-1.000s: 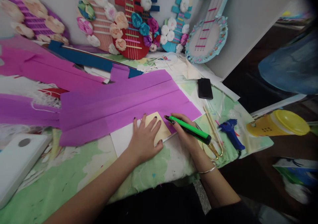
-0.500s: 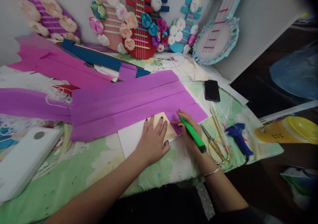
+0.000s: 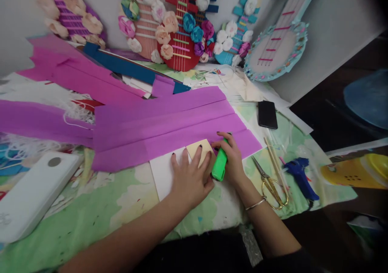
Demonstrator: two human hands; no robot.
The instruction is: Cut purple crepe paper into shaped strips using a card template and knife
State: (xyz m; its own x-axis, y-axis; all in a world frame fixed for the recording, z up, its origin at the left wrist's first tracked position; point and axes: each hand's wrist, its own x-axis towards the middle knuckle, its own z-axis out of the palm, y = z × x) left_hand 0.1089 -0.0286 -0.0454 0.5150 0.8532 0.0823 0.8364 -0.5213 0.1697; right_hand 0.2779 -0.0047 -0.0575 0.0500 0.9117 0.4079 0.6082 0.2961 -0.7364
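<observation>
My left hand [image 3: 190, 176] lies flat with fingers spread, pressing a pale yellow card [image 3: 201, 148] and a white sheet [image 3: 162, 170] beneath it. My right hand [image 3: 232, 158] is closed around a bright green box cutter [image 3: 220, 162], just right of the card. Its tip is hidden by my fingers, so no blade shows. Behind the card, and reaching under its right side, stretches a wide sheet of purple crepe paper [image 3: 169, 123] with fold lines. Scissors with gold handles [image 3: 269, 188] rest to the right of my right wrist.
Beyond the scissors are thin wooden sticks [image 3: 275, 162], a blue glue gun [image 3: 300, 176] and a yellow cup [image 3: 348, 172]. A black flat case [image 3: 267, 114] lies farther back. On the left are a white power bank [image 3: 39, 196] and pink paper [image 3: 81, 73]. Decorated toy guitars [image 3: 182, 55] lean along the wall.
My right hand has turned the box cutter, so its rear end now points toward the lower left. My left hand still presses the card. The whole view has shifted slightly.
</observation>
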